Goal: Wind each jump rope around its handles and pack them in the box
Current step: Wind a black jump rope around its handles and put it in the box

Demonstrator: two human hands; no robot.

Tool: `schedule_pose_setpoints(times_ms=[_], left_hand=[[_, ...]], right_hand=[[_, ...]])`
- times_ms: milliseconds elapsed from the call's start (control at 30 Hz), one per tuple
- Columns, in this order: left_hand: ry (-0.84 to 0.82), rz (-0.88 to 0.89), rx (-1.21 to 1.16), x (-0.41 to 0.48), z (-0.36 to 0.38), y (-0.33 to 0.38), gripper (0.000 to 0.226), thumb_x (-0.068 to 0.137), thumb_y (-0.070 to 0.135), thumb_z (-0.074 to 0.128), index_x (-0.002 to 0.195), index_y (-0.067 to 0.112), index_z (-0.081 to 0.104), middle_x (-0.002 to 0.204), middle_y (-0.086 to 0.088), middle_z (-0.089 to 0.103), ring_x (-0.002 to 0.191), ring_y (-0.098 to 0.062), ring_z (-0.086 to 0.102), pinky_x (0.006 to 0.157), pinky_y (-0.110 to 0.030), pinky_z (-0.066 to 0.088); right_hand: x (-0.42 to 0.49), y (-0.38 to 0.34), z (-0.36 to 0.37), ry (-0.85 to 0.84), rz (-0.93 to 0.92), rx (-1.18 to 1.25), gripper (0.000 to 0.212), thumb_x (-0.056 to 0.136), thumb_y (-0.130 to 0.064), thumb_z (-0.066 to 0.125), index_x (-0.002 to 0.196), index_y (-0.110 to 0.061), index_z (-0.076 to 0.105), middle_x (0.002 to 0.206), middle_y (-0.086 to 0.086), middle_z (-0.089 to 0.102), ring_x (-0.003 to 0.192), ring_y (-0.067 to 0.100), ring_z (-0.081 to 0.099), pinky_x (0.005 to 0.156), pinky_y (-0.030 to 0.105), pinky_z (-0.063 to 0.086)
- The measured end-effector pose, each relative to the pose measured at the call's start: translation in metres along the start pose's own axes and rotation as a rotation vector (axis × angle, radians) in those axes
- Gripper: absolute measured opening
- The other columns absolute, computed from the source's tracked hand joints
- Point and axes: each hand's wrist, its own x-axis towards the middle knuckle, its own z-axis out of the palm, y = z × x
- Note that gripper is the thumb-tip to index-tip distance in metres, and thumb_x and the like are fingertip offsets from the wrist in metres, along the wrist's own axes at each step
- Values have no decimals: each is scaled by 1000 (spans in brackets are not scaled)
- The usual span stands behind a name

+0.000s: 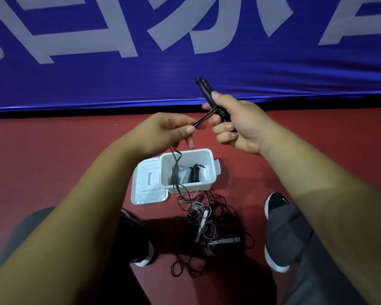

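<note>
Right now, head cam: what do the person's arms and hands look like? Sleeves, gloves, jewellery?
No sleeves in view: left forearm and right forearm are bare to the frame edge. The left hand and right hand are ungloved, with no rings, watch or wristband visible. Nails short, unpainted. No tape or markings.

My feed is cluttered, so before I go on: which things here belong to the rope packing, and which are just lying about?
For the job: black handles, rope partly wound on; rope strand leading from them; white box; two wound ropes inside it; open lid; rope tangle on the floor.
Just there: blue banner; red floor; black shoes.
</note>
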Motion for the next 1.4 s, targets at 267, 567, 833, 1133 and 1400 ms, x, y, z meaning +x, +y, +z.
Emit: schedule_pose_setpoints(times_ms=[267, 567, 833, 1133, 1400], left_hand=[[17, -153, 276, 5, -14, -11, 15, 102, 31, 68, 109, 38, 80, 96, 23, 77, 96, 5, 68, 96, -27, 51], [94, -332, -46, 10, -1, -16, 17, 102, 1, 59, 102, 4, 76, 94, -22, 77, 73, -23, 76, 67, -31, 64], [137, -167, -79, 16, 0, -10, 23, 99, 6, 67, 114, 18, 80, 98, -8, 81, 93, -31, 78, 82, -40, 64], [164, 84, 71, 17, -2, 4, 22, 93, 7, 78, 107, 22, 83, 99, 9, 78, 97, -7, 74, 91, -19, 55], [20, 83, 487, 17, 3, 5, 26, 90, 19, 80, 112, 34, 80, 90, 15, 67, 84, 0, 63, 75, -19, 47]], right_hand=[[-12, -1, 10, -163, 56, -122, 25, 104, -18, 62, 128, -11, 55, 68, -2, 51, 50, 4, 24, 48, 22, 13], [-25, 8, 13, -503, 234, -342, 19, 96, -14, 62, 81, -8, 53, 64, 0, 51, 46, 3, 27, 46, 21, 14], [-22, 26, 7, -668, 527, -389, 21, 93, -16, 70, 103, 0, 59, 60, 1, 43, 43, 2, 27, 43, 19, 14], [-9, 33, -5, -355, 529, -634, 10, 100, -9, 66, 94, -8, 59, 89, 13, 61, 50, 7, 29, 38, 17, 19], [10, 38, -22, 67, 355, -761, 17, 96, -9, 65, 110, -11, 56, 77, 8, 60, 50, 10, 35, 41, 19, 28]])
